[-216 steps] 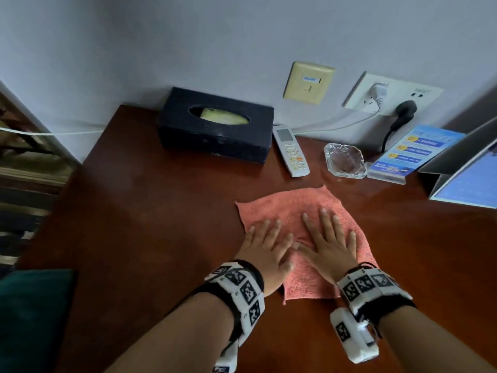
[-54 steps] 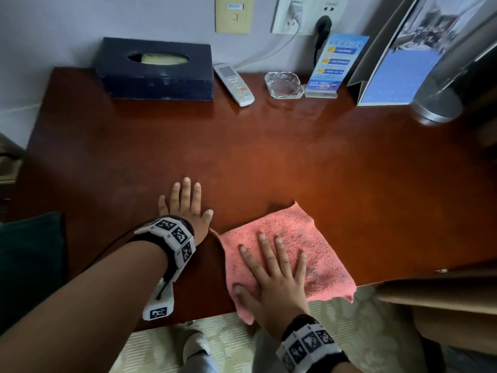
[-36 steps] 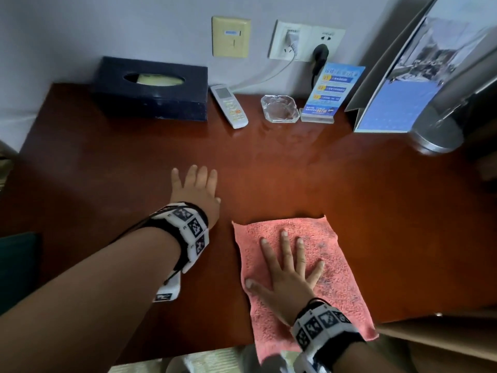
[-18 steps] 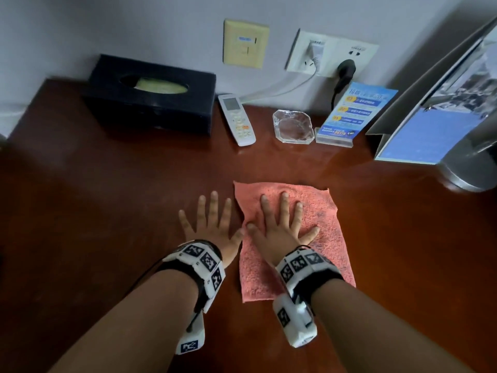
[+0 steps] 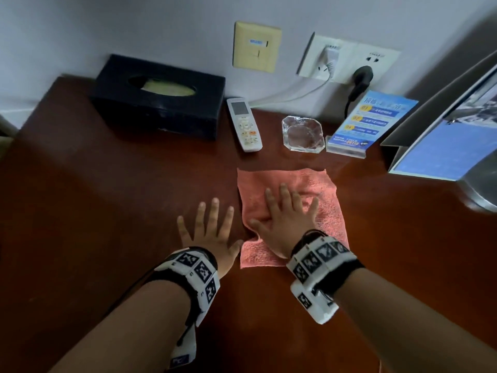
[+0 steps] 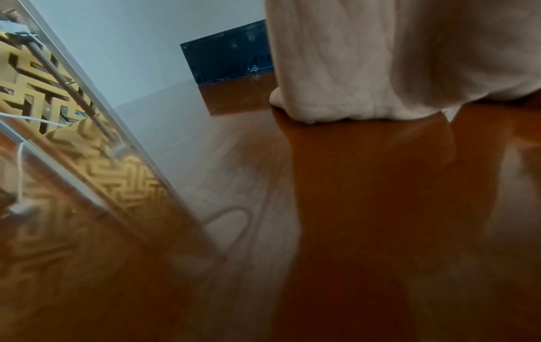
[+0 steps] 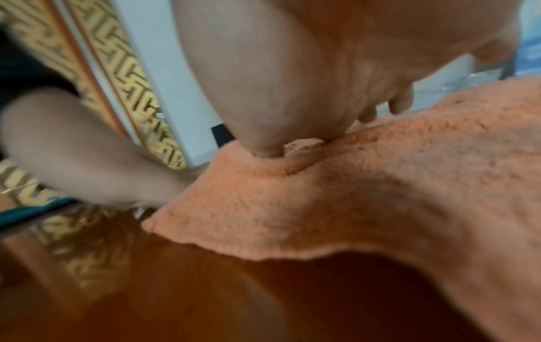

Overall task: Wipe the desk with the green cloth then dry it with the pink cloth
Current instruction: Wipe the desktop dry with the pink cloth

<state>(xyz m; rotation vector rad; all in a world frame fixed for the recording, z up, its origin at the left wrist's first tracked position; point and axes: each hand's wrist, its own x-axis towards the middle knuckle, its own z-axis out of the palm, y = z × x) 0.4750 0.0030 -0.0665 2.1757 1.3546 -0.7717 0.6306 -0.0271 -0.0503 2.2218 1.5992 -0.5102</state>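
Note:
The pink cloth (image 5: 320, 189) lies spread flat on the dark red-brown desk (image 5: 113, 200), just in front of the items along the wall. My right hand (image 5: 285, 219) presses flat on it with fingers straight and spread. In the right wrist view the palm (image 7: 292, 69) bears down on the pink cloth (image 7: 380, 185), which bunches slightly under the thumb. My left hand (image 5: 209, 230) rests flat on the bare wood just left of the cloth, fingers spread, holding nothing. In the left wrist view its palm (image 6: 395, 57) lies on the desk (image 6: 351, 208). No green cloth shows in the head view.
Along the wall stand a black tissue box (image 5: 158, 98), a white remote (image 5: 244, 124), a glass ashtray (image 5: 302, 134), a blue leaflet stand (image 5: 360, 125) and a standing calendar (image 5: 443, 135). A metal lamp base (image 5: 481, 184) sits at the right edge. Cables hang from the wall sockets (image 5: 347, 60).
My right hand has pushed the pink cloth from the near desk edge away toward the wall items. The left hand has stayed flat beside it on the wood.

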